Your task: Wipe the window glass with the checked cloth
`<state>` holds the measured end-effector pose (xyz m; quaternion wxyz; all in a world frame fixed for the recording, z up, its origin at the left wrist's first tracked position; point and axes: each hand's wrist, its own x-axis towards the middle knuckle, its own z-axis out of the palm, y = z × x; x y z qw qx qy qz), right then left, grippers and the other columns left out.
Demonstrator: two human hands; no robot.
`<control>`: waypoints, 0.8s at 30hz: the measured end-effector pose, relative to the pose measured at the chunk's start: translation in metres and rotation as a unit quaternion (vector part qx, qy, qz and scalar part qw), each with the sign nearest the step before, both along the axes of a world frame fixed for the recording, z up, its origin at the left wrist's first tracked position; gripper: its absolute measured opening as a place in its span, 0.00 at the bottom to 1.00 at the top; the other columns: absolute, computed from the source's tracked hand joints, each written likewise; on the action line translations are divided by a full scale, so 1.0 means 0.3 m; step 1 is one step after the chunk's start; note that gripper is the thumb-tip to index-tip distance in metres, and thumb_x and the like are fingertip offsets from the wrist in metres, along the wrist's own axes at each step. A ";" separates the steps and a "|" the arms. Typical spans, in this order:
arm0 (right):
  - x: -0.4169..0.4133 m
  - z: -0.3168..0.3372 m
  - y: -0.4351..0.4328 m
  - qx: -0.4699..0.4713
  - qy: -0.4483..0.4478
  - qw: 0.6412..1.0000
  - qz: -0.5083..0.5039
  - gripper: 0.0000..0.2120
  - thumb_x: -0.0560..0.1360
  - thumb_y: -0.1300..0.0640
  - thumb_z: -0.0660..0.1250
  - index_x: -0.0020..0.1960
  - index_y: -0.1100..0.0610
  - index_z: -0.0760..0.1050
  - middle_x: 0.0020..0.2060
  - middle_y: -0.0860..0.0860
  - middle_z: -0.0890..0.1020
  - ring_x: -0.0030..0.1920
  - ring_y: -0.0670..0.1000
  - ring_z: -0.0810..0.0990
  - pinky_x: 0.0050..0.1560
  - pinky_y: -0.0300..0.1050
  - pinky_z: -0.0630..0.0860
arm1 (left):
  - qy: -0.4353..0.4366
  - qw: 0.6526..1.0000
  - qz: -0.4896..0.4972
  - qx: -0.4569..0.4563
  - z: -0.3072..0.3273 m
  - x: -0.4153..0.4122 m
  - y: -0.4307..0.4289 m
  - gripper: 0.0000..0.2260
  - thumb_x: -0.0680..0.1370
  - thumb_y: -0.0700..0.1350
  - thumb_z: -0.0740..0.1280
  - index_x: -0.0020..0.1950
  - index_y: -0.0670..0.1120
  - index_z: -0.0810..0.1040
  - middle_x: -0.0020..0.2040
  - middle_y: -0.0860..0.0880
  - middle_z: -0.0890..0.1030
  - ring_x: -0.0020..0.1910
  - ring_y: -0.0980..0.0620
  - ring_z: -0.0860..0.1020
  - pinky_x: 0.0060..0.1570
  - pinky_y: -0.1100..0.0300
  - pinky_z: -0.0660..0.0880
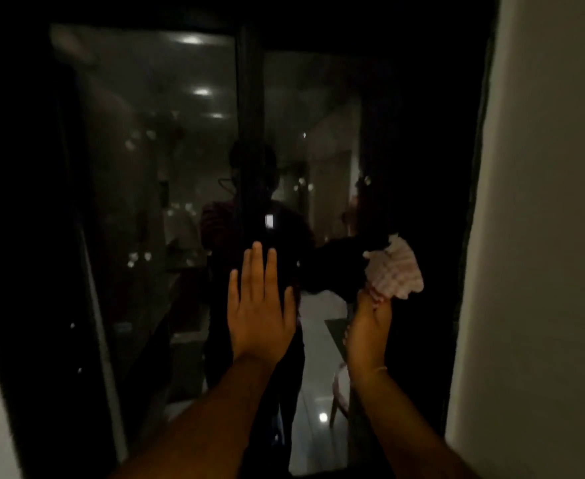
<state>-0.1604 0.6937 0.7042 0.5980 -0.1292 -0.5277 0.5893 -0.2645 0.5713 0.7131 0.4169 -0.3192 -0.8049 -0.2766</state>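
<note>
The left hand [260,316] was spread flat with its fingers straight and close together, held up at the dark window glass [152,167] just right of the vertical frame bar [249,98]. Whether the palm actually pressed on the pane could not be told. The right hand [368,326] gripped the checked cloth [396,271] from below. The cloth was bunched into a pale, pinkish wad, raised against the glass near the window's right edge and a little higher than the left hand. A white wall [543,236] stood to the right. The glass showed dim reflections of ceiling lights.
</note>
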 end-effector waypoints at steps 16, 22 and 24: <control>-0.339 0.479 0.254 0.569 -0.236 0.703 -0.356 0.34 0.87 0.40 0.44 0.86 0.59 0.55 0.84 0.61 0.60 0.84 0.65 0.57 0.82 0.69 0.58 | 0.211 0.969 -0.103 0.071 0.188 -0.224 0.147 0.35 0.88 0.60 0.53 0.89 0.44 0.47 0.91 0.44 0.45 0.90 0.43 0.50 0.88 0.46 0.49; -0.293 0.032 0.282 0.773 -0.177 0.575 -0.200 0.30 0.83 0.53 0.68 0.82 0.59 0.66 0.84 0.56 0.61 0.87 0.56 0.52 0.84 0.59 0.58 | 0.219 0.960 -0.149 0.089 0.186 -0.232 0.139 0.39 0.82 0.55 0.59 0.90 0.46 0.47 0.91 0.45 0.44 0.89 0.44 0.51 0.87 0.45 0.52; -0.252 0.074 0.349 0.784 -0.163 0.554 -0.226 0.27 0.87 0.50 0.59 0.84 0.54 0.60 0.86 0.49 0.56 0.87 0.53 0.52 0.85 0.54 0.57 | 0.222 0.960 -0.150 0.086 0.185 -0.234 0.136 0.39 0.83 0.55 0.59 0.90 0.46 0.46 0.91 0.45 0.44 0.89 0.43 0.52 0.86 0.44 0.54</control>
